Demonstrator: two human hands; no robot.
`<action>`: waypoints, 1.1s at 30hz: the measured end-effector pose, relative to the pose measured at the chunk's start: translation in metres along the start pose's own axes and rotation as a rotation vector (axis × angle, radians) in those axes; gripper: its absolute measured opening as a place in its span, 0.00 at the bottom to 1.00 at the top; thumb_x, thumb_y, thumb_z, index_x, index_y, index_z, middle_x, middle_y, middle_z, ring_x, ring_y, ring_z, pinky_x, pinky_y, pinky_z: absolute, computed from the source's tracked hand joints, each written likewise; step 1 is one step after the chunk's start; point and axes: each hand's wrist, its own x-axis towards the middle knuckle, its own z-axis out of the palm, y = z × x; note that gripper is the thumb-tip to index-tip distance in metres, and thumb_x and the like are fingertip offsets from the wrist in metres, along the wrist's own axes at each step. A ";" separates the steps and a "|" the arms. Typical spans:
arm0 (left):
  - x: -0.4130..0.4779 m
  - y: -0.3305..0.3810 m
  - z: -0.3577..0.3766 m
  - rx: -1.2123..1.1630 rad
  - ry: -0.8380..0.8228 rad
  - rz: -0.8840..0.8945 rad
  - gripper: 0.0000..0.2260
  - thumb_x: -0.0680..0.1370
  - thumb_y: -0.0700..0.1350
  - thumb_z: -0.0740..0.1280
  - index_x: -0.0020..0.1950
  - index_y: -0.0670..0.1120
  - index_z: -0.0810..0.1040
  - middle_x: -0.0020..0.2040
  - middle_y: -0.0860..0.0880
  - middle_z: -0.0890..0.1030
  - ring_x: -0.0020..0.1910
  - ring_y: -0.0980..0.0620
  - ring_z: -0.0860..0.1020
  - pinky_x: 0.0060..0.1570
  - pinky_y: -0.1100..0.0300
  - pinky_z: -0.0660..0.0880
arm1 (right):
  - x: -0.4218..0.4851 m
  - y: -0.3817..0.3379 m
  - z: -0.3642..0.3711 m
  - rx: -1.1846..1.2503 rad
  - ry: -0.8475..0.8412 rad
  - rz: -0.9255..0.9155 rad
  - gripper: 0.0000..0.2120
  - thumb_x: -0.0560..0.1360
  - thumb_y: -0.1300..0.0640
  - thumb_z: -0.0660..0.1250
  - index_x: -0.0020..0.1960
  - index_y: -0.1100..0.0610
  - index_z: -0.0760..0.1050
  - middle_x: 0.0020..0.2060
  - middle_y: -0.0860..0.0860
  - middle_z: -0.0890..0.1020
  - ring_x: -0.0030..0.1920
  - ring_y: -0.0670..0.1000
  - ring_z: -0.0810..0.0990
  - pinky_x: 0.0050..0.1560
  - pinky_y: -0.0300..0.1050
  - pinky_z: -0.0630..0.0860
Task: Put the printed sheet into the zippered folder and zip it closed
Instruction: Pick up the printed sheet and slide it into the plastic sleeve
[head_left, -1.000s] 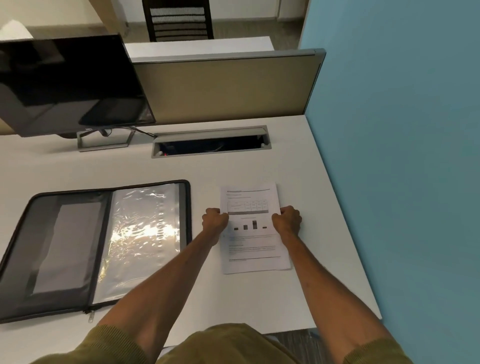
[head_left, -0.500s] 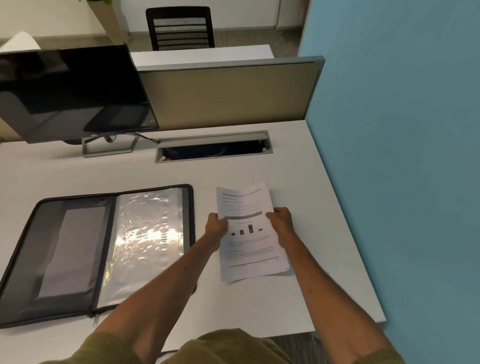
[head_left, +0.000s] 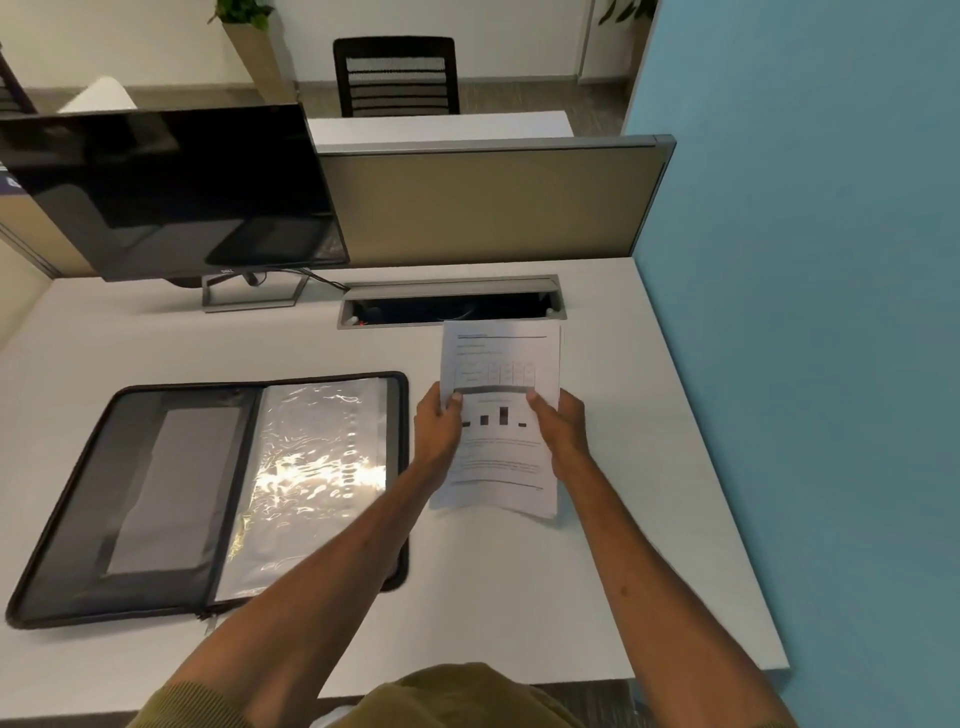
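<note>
The printed sheet (head_left: 500, 364), white with a table and a small bar chart, is lifted off the white desk (head_left: 519, 597) and bends across its middle. My left hand (head_left: 440, 431) grips its left edge and my right hand (head_left: 560, 434) grips its right edge, thumbs on top. The black zippered folder (head_left: 156, 483) lies open flat to the left, with a grey pocket on its left half and shiny clear sleeves (head_left: 311, 478) on its right half. My left forearm crosses the folder's near right corner.
A dark monitor (head_left: 171, 187) stands at the back left. An open cable slot (head_left: 452, 306) sits in the desk just beyond the sheet. A beige divider (head_left: 483, 202) closes the back and a blue wall (head_left: 805, 312) the right side.
Both hands closed on the sheet's sides and raised it from the desk; it now hangs bent in the air, farther from me.
</note>
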 end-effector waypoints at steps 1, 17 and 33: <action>0.000 0.005 -0.002 -0.042 -0.003 0.043 0.11 0.89 0.42 0.61 0.69 0.37 0.73 0.58 0.34 0.84 0.55 0.31 0.85 0.57 0.31 0.83 | 0.001 -0.006 0.003 0.005 0.015 -0.044 0.13 0.83 0.56 0.70 0.66 0.58 0.82 0.55 0.57 0.88 0.45 0.50 0.86 0.45 0.43 0.84; -0.019 0.008 0.001 -0.053 0.080 0.162 0.19 0.89 0.39 0.60 0.80 0.38 0.67 0.68 0.37 0.78 0.68 0.40 0.79 0.70 0.38 0.79 | -0.005 0.014 0.012 0.041 0.043 -0.108 0.18 0.79 0.63 0.75 0.68 0.64 0.80 0.61 0.60 0.86 0.61 0.61 0.85 0.62 0.52 0.83; 0.003 0.008 -0.040 0.141 0.059 0.056 0.13 0.90 0.40 0.59 0.69 0.36 0.77 0.62 0.38 0.85 0.58 0.37 0.86 0.63 0.38 0.83 | 0.029 0.003 0.006 -0.310 -0.335 0.111 0.24 0.77 0.63 0.76 0.72 0.62 0.77 0.65 0.59 0.84 0.62 0.62 0.85 0.65 0.57 0.83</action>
